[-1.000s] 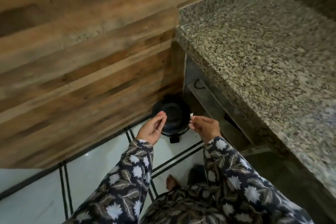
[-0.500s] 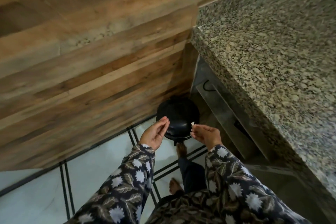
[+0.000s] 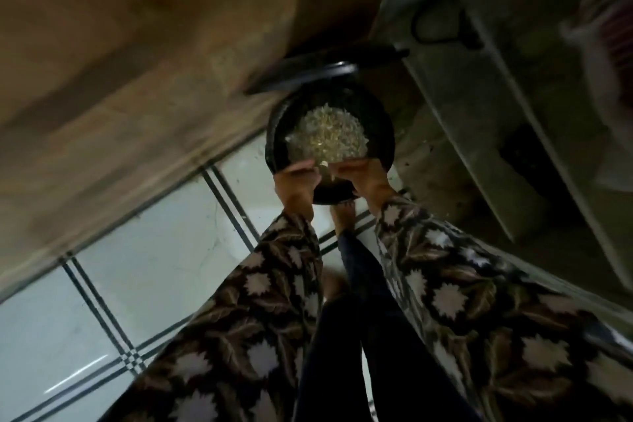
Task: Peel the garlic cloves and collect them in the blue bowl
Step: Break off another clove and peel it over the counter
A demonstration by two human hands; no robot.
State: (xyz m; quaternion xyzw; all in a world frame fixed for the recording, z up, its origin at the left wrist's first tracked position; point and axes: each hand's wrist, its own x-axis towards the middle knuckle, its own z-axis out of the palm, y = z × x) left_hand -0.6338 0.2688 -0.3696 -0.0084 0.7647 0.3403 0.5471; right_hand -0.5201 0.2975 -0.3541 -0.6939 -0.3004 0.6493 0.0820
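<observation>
Wall panelling [image 3: 120, 62] in brown wood tones fills the upper left, blurred by motion. Below it runs a floor [image 3: 137, 267] of pale tiles crossed by paired dark lines. 2 patterned sleeves reach forward from the bottom edge, the left sleeve [image 3: 257, 301] and the right sleeve [image 3: 462, 301], both dark with pale leaf shapes. To the right stands a grey shelf unit [image 3: 479, 113], dim and smeared.

Between the wall and the shelf unit sits a round black bin [image 3: 380, 134] on the floor. Its lid [image 3: 308, 74] is tilted up at the far side, so the inside shows. A heap of pale scraps [image 3: 329, 134] lies in the bin.

A dark trouser leg [image 3: 356, 267] runs between the 2 sleeves, ending in a bare foot [image 3: 342, 216] at the bin's near base.

The left hand [image 3: 294, 181] and the right hand [image 3: 366, 178] are held close together over the bin's near rim, fingers pointing toward each other. A small pale scrap [image 3: 323, 164] shows between their fingertips, above the inside of the bin. The blur hides the fingers, so for either hand it is impossible to tell whether the grip pinches that scrap, is pressed together, or is spread. What the scrap is made of cannot be made out either.
</observation>
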